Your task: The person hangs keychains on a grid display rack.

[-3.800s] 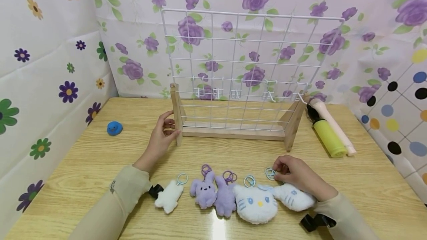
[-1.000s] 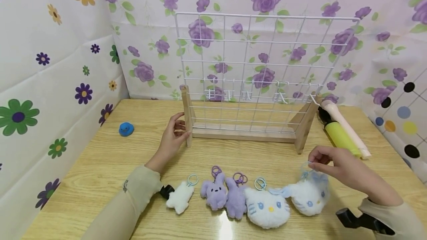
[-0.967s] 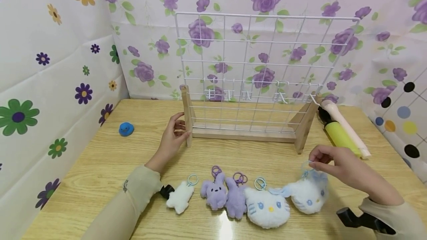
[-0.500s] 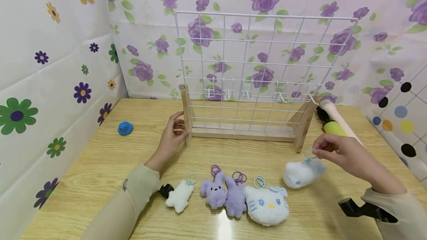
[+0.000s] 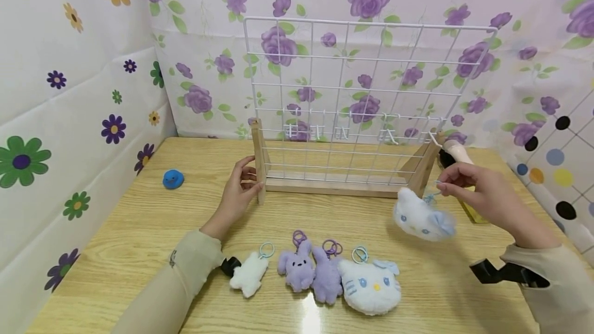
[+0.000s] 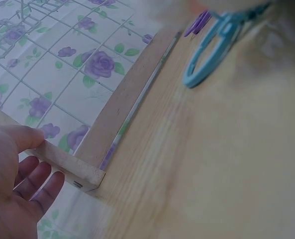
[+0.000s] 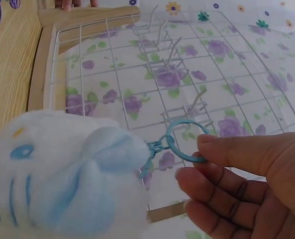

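Observation:
My right hand pinches the light blue ring of a white cat-face plush keychain between thumb and forefinger. The plush hangs tilted above the table, in front of the rack's right leg, its blue bow toward the right. At the left end of the wire grid rack, my left hand grips the wooden leg, thumb on one side and fingers curled behind. Several white hooks are fixed in a row along the grid.
Along the front of the table lie a white plush keychain, two purple ones and another cat face. A blue toy sits at left. Behind my right hand is a partly hidden pale pink tube.
My right hand took the cat-face keychain by its ring, lifted it off the table, and carried it up toward the rack's right end. The left hand stays on the wooden leg.

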Demonstrator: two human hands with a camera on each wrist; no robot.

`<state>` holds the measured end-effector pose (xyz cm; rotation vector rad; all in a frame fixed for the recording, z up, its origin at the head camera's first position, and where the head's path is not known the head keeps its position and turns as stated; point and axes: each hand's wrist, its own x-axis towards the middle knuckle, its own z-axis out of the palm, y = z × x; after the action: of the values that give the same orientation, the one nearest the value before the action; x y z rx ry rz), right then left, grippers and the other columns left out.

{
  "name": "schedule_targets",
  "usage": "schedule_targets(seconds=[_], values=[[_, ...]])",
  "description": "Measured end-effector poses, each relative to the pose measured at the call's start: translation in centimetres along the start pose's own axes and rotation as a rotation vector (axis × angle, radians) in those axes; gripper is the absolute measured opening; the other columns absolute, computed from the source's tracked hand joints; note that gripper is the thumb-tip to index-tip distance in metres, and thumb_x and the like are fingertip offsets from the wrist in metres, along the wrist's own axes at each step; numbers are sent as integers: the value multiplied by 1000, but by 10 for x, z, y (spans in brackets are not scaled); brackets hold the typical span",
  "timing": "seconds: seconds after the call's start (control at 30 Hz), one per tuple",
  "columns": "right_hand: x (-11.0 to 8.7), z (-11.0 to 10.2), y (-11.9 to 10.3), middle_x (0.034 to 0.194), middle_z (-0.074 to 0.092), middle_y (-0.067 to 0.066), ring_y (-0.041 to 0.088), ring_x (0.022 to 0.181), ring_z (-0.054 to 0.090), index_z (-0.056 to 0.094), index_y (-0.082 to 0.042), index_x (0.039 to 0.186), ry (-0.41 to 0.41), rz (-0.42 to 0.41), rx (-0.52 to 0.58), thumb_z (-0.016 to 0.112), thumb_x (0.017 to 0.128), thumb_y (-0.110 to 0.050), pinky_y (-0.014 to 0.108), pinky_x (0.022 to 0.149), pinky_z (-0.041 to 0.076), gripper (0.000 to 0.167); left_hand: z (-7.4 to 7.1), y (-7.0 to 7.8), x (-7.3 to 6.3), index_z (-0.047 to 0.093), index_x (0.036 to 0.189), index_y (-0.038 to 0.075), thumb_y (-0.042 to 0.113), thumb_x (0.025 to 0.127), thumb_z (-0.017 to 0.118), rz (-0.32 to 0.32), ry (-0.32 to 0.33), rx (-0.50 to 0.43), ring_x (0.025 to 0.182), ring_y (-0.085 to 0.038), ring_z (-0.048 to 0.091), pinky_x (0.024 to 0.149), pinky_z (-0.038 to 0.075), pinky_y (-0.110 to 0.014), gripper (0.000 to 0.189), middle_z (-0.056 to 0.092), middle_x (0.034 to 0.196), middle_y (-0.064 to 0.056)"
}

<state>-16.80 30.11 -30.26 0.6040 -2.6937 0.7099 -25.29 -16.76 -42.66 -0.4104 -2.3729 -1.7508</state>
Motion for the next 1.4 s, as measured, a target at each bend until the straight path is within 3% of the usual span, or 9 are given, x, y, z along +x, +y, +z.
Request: schedule_targets(seconds=[0.2, 0.4, 0.77, 1.0, 1.2, 1.4], values=[[6, -9, 1, 75, 67, -9, -6, 67, 59, 66, -10, 94, 36, 21, 55, 65, 90, -7, 11, 60, 41, 6, -1, 1, 1, 33, 146, 16, 0, 90, 63, 4, 2, 5, 106, -29, 52, 84, 47, -21, 65, 51, 122, -20], [12, -16, -2, 78, 65, -18, -4, 67, 59, 66, -10, 98, 63, 112, 71, 65, 91, -11, 10, 61, 43, 7, -1, 2, -1, 32, 146, 15, 0, 90, 63, -2, -1, 9, 105, -28, 52, 85, 47, -24, 65, 50, 121, -19], [26, -20, -2, 80, 62, -21, -7, 66, 57, 65, -4, 101, 153, 158, 113, 65, 91, -8, 10, 57, 45, 11, -1, 1, -2, 32, 145, 14, -1, 90, 63, 2, 10, 22, 104, -27, 52, 83, 47, -22, 65, 51, 120, -19], [34, -19, 0, 80, 64, -13, -10, 67, 57, 64, -4, 100, 161, 188, 96, 63, 93, -17, 12, 57, 47, 15, 1, 0, 0, 32, 146, 15, 0, 90, 63, -3, 2, 20, 105, -27, 52, 85, 47, -24, 65, 50, 120, -19], [40, -15, 4, 75, 57, -28, -13, 66, 56, 63, -1, 101, 164, 171, 103, 62, 94, -12, 10, 56, 46, 13, 1, -1, 0, 32, 145, 13, 0, 90, 63, 13, 4, 18, 104, -27, 52, 82, 46, -20, 65, 51, 120, -19], [41, -13, 6, 75, 57, -28, -13, 66, 56, 62, 2, 104, 131, 187, 119, 60, 94, -10, 11, 57, 47, 15, 1, 1, -1, 32, 145, 13, -1, 90, 63, 16, 8, 24, 103, -26, 52, 82, 46, -20, 65, 51, 120, -20]])
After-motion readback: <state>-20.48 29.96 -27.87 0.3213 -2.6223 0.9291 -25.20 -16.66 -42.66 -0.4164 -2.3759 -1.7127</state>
